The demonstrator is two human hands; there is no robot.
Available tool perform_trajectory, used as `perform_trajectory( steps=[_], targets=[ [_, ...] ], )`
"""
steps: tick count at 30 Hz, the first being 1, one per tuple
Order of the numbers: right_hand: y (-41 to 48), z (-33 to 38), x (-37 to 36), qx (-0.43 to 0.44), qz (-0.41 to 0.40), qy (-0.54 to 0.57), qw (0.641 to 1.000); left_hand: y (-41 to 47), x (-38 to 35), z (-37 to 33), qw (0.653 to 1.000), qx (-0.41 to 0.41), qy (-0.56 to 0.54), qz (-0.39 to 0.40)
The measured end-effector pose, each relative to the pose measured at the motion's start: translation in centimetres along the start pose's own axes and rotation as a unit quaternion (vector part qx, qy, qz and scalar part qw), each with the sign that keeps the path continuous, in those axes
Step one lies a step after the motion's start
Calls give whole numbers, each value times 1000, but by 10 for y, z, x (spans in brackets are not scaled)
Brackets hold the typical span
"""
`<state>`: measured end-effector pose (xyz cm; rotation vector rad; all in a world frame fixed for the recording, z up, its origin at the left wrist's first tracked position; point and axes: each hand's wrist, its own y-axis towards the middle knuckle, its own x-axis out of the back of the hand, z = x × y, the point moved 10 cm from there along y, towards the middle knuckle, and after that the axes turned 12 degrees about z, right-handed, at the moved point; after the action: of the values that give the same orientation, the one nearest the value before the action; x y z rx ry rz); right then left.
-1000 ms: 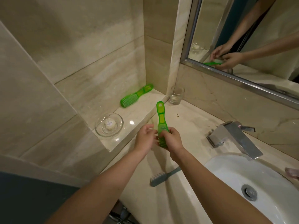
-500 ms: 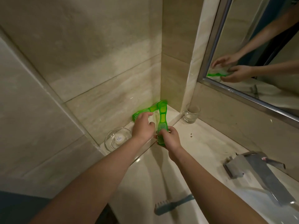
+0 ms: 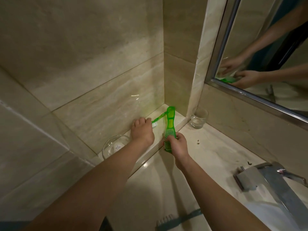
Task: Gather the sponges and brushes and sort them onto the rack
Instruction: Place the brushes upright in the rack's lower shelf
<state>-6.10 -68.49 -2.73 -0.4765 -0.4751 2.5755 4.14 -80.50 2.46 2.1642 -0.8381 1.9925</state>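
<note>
— Green plastic in both grips?
— Yes. Right hand (image 3: 177, 145), fingers curled round the green brush (image 3: 169, 125) at its bristle end, above the ledge (image 3: 178, 120) edge.
— Left hand (image 3: 142, 130)?
— Fingers curled over the head of the second green brush (image 3: 160, 116), lying on the ledge. Grey brush (image 3: 181, 217) down on the tabletop (image 3: 208, 147).

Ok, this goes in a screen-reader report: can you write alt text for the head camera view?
A person's right hand grips a green brush by its bristle end while the left hand grasps a second green brush on a ledge, beside a glass dish.
</note>
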Motion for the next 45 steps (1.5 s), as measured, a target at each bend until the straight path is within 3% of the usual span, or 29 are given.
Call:
perform_trajectory(
  steps=[5,12,17,20,23,34,39,45],
  targets=[
    [-9,-7,12,-12,-3,-5,1000,-11,-10,-2,999,21,-15,20],
    [-52,-17,19,-11,4,71,997,-50,-20,-9,975,16,-220,14],
    [-101,-19,42,13,-28,74,997,-96,-47,-25,924,-25,-381,28],
    [-133,-22,62,26,-50,53,997,-124,-70,-44,913,-50,-397,80],
    [-167,-29,88,18,-89,16,996,-154,-96,-66,877,-67,-456,139],
    [-294,-39,197,88,-193,24,977,-256,-116,-186,815,-222,-513,149],
    [-351,-44,246,106,-229,38,967,-306,-129,-245,809,-283,-483,179],
    [-429,-58,302,94,-266,51,958,-374,-156,-301,816,-298,-445,218]
  ],
)
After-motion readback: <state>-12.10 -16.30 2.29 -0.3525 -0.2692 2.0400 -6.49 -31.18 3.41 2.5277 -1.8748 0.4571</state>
